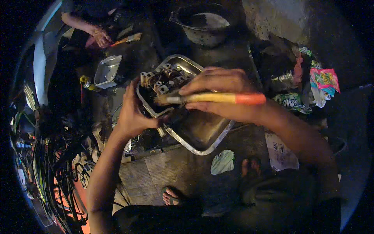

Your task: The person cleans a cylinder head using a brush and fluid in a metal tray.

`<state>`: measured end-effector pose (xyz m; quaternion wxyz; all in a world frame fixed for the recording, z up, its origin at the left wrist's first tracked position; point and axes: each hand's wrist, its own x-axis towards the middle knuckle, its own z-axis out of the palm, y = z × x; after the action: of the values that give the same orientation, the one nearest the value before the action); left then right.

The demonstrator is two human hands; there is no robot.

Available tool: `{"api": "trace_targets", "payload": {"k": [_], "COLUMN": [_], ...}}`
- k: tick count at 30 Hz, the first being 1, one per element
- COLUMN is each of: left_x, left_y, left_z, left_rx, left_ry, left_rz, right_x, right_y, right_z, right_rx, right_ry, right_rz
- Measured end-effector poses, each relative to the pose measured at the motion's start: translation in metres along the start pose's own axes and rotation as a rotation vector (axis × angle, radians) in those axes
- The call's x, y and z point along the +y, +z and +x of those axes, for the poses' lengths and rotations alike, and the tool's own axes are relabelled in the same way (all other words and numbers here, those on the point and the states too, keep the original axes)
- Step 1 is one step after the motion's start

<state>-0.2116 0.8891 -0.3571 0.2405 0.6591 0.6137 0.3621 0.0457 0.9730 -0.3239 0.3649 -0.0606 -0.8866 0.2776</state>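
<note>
My left hand (pixel 132 113) grips the near left side of a greasy metal engine part (pixel 161 80) with several round ports, held tilted over a shallow metal tray (pixel 206 134). A paintbrush (pixel 218 98) with a yellow handle and orange end is in my right hand (pixel 218 91). Its bristles touch the engine part near the middle. My feet in sandals show below the tray.
A second person's hand (pixel 100 37) works at the top left beside another brush (pixel 126 39). A small metal container (pixel 107 70) sits left of the tray, a dark round bowl (pixel 204 23) behind it. Crumpled wrappers (pixel 311 84) lie right; tangled wires (pixel 50 156) lie left.
</note>
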Motion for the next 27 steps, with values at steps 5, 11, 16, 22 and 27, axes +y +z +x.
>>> {"api": "trace_targets", "payload": {"k": [5, 11, 16, 22, 27], "left_x": [-0.004, -0.009, 0.006, 0.001, 0.007], "left_y": [-0.002, -0.004, -0.007, -0.003, -0.002], "left_z": [-0.004, -0.002, -0.002, -0.001, -0.001], "left_rx": [0.026, -0.023, -0.032, 0.001, 0.028], "left_ry": [-0.005, -0.012, 0.019, 0.054, 0.030], "left_rz": [0.160, 0.028, 0.144, 0.128, 0.164], "right_x": [0.035, -0.002, 0.029, -0.004, 0.026], "right_y": [-0.008, 0.011, -0.011, 0.005, -0.016], "right_z": [-0.022, 0.008, -0.004, 0.015, -0.009], "right_rx": [-0.080, -0.098, -0.148, -0.114, -0.128], "right_ry": [0.197, -0.012, 0.122, -0.021, 0.070], "right_rz": [0.038, 0.090, -0.025, 0.062, -0.077]}}
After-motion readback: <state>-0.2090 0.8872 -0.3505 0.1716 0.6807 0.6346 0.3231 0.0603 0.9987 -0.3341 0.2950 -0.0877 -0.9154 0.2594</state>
